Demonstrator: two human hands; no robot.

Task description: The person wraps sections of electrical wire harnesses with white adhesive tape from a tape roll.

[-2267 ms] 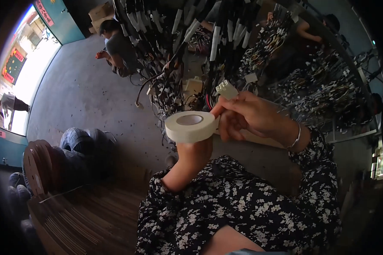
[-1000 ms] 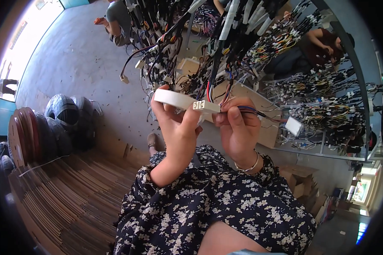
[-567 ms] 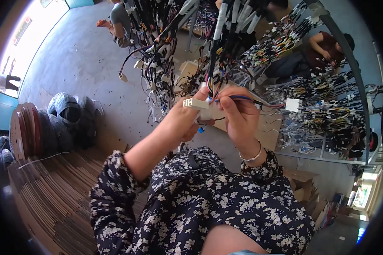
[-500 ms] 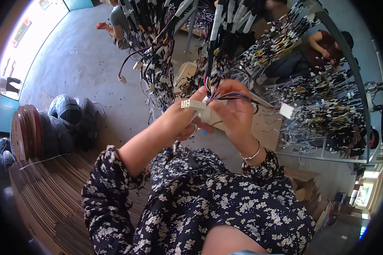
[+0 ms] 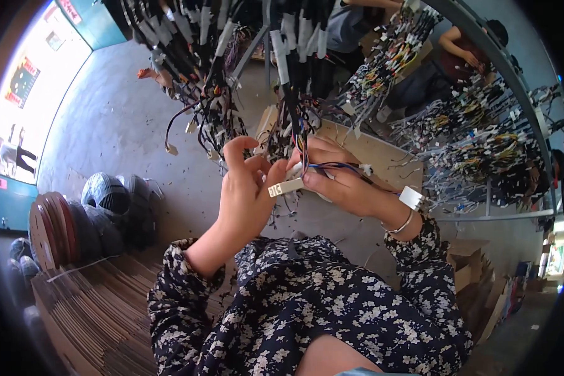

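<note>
My right hand [image 5: 344, 185] grips a bunch of thin coloured wires of a wire harness, its thumb pressed at the end of a cream plug connector [image 5: 286, 187]. These wires [image 5: 302, 147] hang from a black-sleeved bundle above and bend over the fingers to the right. A white connector [image 5: 411, 198] dangles at their far end, beside my bangled right wrist. My left hand [image 5: 247, 185] is raised just left of the cream connector, fingers bent and apart, nothing visible between them. Whether its thumb side touches the connector I cannot tell.
Dense black harness bundles [image 5: 213, 56] hang ahead, with more on a metal rack [image 5: 482, 216] at right. Stacked flat cardboard [image 5: 100, 307], spools [image 5: 53, 232] and wrapped coils [image 5: 106, 194] stand at left. A co-worker [image 5: 460, 56] sits far right; another person's hand shows far left.
My left hand has come away from the connector and wires, its fingers lifting up and left. My right hand keeps its hold, now slightly lower. The whole view has shifted.
</note>
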